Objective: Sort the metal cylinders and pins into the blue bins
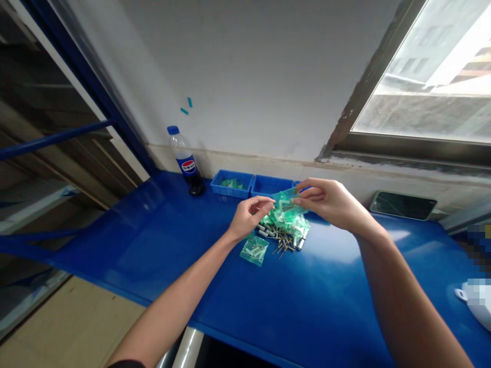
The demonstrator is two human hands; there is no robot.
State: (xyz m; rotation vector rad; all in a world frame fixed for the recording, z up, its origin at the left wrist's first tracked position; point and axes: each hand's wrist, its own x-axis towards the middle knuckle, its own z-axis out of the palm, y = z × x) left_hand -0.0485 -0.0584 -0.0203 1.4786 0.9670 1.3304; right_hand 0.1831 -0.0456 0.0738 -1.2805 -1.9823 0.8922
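Open table (307,301) low in the frame, a crowded middle.
A hand could pass across the lower centre, between the left forearm (184,286) and right forearm (397,286). A pile (284,223) of green packets and metal parts blocks the centre; behind it, blue bins (232,191) stand near the wall (249,76), an upright bottle (188,166) left of them.

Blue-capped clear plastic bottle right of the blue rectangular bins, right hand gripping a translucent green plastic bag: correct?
No: the head view shows the blue-capped clear plastic bottle left of the blue rectangular bins; the right hand does grip the translucent green plastic bag.
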